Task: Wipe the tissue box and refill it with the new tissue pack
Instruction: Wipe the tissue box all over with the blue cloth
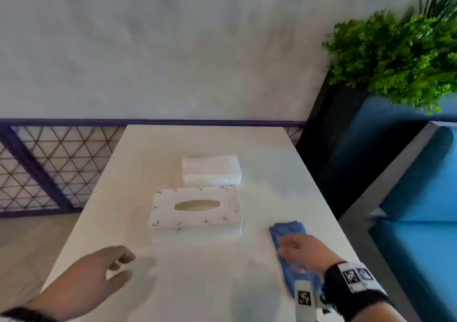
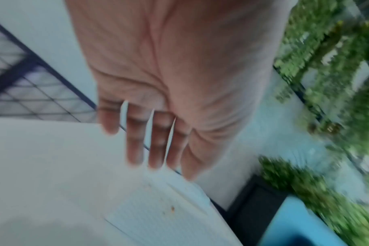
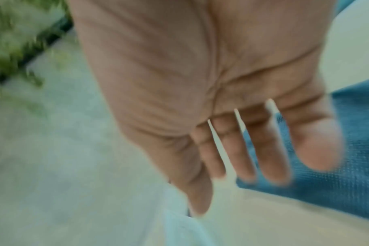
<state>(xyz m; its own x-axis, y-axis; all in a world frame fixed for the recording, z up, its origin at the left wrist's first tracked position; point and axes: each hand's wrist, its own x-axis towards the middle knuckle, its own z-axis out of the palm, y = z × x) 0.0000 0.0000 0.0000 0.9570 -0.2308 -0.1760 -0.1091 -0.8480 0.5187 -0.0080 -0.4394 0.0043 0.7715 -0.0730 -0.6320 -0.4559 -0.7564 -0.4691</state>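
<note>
A white tissue box (image 1: 195,209) with small speckles and an oval slot lies in the middle of the white table (image 1: 197,284). Just behind it sits the new tissue pack (image 1: 211,170) in clear wrap. A folded blue cloth (image 1: 288,230) lies to the right of the box. My right hand (image 1: 289,246) hovers over the cloth with straight fingers; the right wrist view shows the open right hand (image 3: 253,158) above the blue cloth (image 3: 337,191). My left hand (image 1: 116,267) is open and empty, front left of the box. In the blurred left wrist view the left hand (image 2: 158,149) is above the box (image 2: 158,213).
A green plant (image 1: 395,57) stands in a dark planter at the right. Blue bench seats (image 1: 420,198) run along the table's right side. A purple rail with wire mesh (image 1: 37,168) lies beyond the table's left and far edges.
</note>
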